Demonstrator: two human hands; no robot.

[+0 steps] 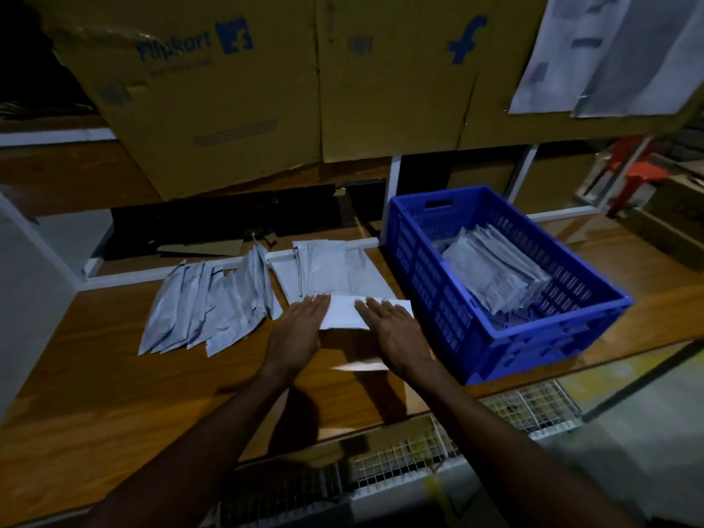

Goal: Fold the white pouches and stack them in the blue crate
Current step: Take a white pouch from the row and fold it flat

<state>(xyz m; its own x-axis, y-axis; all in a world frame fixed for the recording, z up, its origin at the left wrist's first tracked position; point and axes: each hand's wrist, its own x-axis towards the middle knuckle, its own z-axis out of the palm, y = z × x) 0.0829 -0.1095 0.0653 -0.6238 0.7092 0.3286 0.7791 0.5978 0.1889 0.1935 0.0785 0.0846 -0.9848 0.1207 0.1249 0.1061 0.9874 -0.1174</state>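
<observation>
Both hands lie flat, fingers straight, pressing one white pouch (344, 312) onto the wooden table (95, 375): left hand (299, 333) on its left edge, right hand (392, 333) on its right. Whether it is already folded is unclear in the dim light. Loose pouches (205, 306) fan out to the left; a flat pile (327, 272) sits behind. The blue crate (438, 299), right, holds stacked pouches (491, 272).

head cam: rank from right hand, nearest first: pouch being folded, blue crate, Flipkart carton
1. pouch being folded: under the right hand, pressed flat.
2. blue crate: to its right on the table.
3. Flipkart carton: above, at the back.
</observation>
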